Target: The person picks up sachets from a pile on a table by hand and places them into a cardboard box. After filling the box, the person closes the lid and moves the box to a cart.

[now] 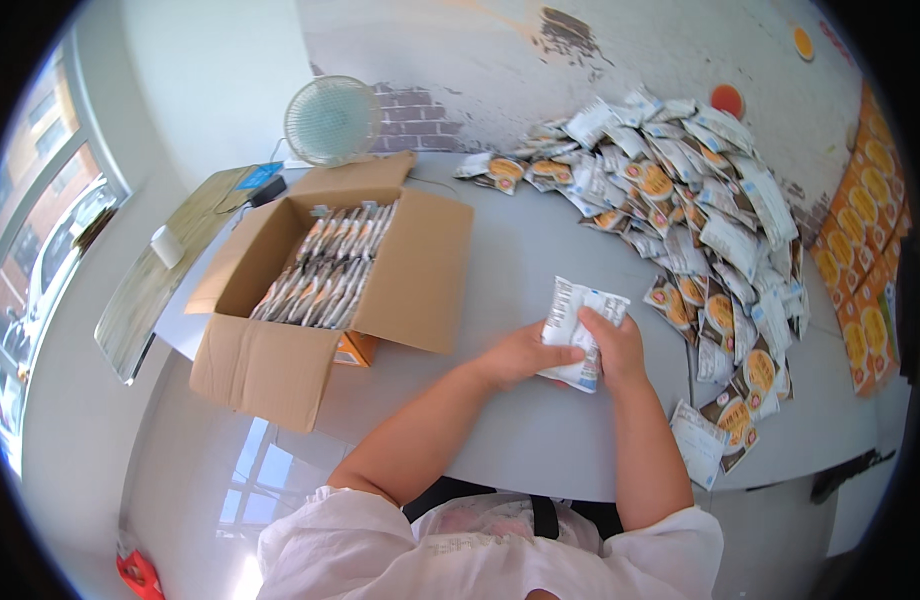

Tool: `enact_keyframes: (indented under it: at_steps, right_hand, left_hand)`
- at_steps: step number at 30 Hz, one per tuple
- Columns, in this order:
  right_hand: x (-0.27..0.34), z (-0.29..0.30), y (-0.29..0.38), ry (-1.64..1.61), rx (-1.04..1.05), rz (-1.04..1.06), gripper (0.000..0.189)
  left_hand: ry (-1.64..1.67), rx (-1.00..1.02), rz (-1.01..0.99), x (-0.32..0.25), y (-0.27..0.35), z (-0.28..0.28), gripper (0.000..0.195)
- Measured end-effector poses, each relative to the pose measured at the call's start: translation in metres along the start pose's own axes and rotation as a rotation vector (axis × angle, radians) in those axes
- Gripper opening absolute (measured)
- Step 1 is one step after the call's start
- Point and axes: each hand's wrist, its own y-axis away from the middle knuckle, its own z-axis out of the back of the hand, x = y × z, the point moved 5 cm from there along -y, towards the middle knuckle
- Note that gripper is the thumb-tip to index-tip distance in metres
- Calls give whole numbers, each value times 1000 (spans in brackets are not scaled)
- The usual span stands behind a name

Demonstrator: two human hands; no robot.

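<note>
A white printed food packet [572, 326] is held between my two hands above the grey table [497, 262]. My left hand [523, 356] grips its lower left side, the thumb lying across the front. On the packet's right side is my right hand [613, 345], its thumb pressed near the middle. To the left stands an open cardboard box [422, 270] with rows of similar packets [321, 289] upright inside. A large heap of loose packets [677, 187], some showing white backs and some brown and orange fronts, spreads along the right and far side of the table.
A round fan [332, 120] stands behind the box by the wall. Under the box's near right edge shows an orange carton [355, 349]. At the left, a white cylinder [167, 247] sits on a wood-patterned surface [144, 292]. Orange printed packaging [857, 247] stands at the far right.
</note>
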Motion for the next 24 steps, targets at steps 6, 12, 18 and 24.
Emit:
enact_keyframes:
  at_steps: [6,12,18,24]
  right_hand:
    - [-7,4,-13,-314,-65,67,41]
    - [-27,29,-29,-265,-87,16,47]
    - [-19,6,-8,192,42,43,36]
    - [-31,-17,-2,385,102,-16,32]
  left_hand:
    - [-64,-156,-88,-11,2,-5,50]
    - [-47,-524,-255,-89,10,-1,43]
    - [-349,-718,-377,-204,36,70,47]
    - [-1254,-1229,0,-257,128,209,41]
